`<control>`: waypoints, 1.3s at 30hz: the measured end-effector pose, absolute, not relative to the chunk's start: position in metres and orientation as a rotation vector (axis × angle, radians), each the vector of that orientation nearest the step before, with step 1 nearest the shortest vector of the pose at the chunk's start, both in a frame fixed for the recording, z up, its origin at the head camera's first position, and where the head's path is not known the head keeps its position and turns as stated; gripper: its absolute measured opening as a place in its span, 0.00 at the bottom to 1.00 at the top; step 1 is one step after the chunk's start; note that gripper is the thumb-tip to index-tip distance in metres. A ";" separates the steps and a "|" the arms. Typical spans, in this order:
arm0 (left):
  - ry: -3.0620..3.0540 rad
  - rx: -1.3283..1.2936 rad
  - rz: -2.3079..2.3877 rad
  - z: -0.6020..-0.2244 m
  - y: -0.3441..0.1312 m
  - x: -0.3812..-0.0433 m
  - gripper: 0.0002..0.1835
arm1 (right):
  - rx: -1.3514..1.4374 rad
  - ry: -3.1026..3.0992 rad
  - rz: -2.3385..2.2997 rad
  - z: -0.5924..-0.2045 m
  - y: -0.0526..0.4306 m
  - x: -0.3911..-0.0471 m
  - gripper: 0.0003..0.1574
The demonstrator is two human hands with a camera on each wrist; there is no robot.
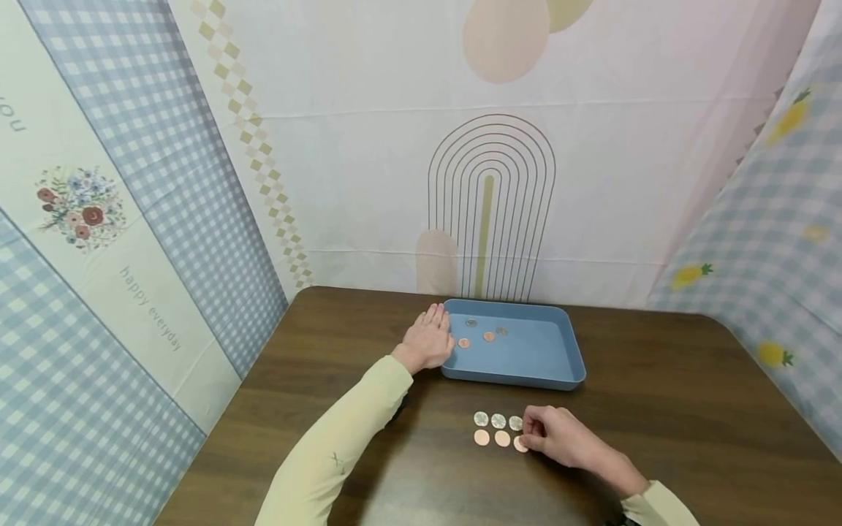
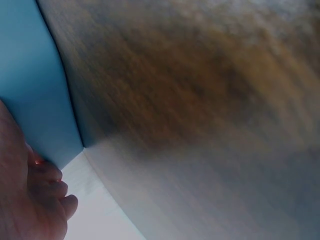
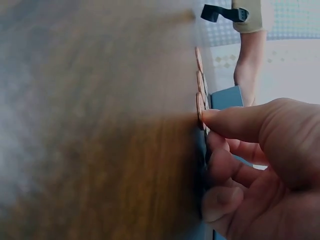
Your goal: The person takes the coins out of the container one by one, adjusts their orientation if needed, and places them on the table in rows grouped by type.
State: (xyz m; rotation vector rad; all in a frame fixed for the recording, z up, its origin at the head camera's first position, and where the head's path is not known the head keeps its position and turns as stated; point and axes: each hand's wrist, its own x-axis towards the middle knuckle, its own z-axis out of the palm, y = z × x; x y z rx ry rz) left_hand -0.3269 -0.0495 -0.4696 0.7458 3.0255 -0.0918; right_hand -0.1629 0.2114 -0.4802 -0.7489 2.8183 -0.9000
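Copper coin (image 1: 519, 444) touches right fingers (image 3: 222, 167); these are curled.

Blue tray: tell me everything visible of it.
The blue tray is a shallow rectangle with rounded corners and low walls, smooth and plastic-looking. It lies flat on the brown table, near its far edge. Four coins, two copper-coloured and two greyish, lie in its left part. The left grip rests against its left side.

3 silver coins (image 1: 498, 421) in row beyond 3 copper coins (image 1: 503, 439).
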 end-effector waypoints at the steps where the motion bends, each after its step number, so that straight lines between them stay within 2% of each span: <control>1: 3.026 0.751 -0.096 -0.470 -0.050 -0.327 0.33 | -0.751 2.821 -0.904 -0.481 0.211 -0.162 0.13; 17: 3.017 0.753 -0.078 -0.472 -0.057 -0.321 0.33 | -0.670 2.814 -0.994 -0.466 0.202 -0.162 0.09; 26: 3.019 0.780 -0.064 -0.472 -0.058 -0.319 0.33 | -0.747 2.910 -1.031 -0.448 0.194 -0.178 0.06; 39: 3.024 0.809 -0.073 -0.471 -0.060 -0.315 0.33 | -0.671 2.938 -1.071 -0.433 0.187 -0.213 0.03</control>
